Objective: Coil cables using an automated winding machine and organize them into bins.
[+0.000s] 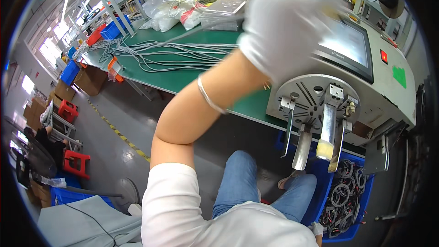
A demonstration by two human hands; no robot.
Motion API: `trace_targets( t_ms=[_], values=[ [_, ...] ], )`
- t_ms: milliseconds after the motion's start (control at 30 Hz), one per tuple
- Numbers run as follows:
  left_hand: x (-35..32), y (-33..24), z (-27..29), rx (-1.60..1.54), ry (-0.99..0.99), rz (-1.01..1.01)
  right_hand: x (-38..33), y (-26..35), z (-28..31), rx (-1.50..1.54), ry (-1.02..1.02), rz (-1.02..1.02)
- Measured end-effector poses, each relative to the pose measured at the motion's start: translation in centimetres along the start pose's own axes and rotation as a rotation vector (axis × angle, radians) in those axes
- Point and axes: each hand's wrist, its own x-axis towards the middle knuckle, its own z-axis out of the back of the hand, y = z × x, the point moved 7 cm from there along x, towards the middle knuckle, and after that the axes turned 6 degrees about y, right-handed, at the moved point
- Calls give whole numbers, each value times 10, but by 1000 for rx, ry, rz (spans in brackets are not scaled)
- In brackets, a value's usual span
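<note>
My left hand [290, 27], in a white glove, is raised over the green table [155, 77] in front of the machine's screen [347, 45]. Motion smears its fingers, so I cannot tell whether they hold anything. Long grey cables [183, 55] lie across the table, and one strand rises toward this hand. Below it, a round metal winding head [315, 96] carries several curved metal prongs [302, 148]. My right hand [315, 228], also gloved, hangs low beside the blue bin [323, 192]; its fingers are mostly hidden.
Coiled cables [340, 196] fill the bin under the winding head. Plastic bags [167, 11] and a wrapped stack [222, 11] stand at the table's back. A red lit switch [383, 56] is on the machine. Red stools [76, 162] stand on the floor at left.
</note>
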Motion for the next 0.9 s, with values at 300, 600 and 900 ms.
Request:
trace_targets(
  t_ms=[300, 600, 900],
  values=[
    [-56, -98, -100, -138, 1279, -123, 9, 8, 34, 191, 26, 335],
    [-57, -59, -101, 102, 1018, 56, -166, 253, 59, 242, -370, 772],
    [-57, -40, -103, 79, 507, 191, -398, 402, -109, -163, -328, 1758]
  ],
)
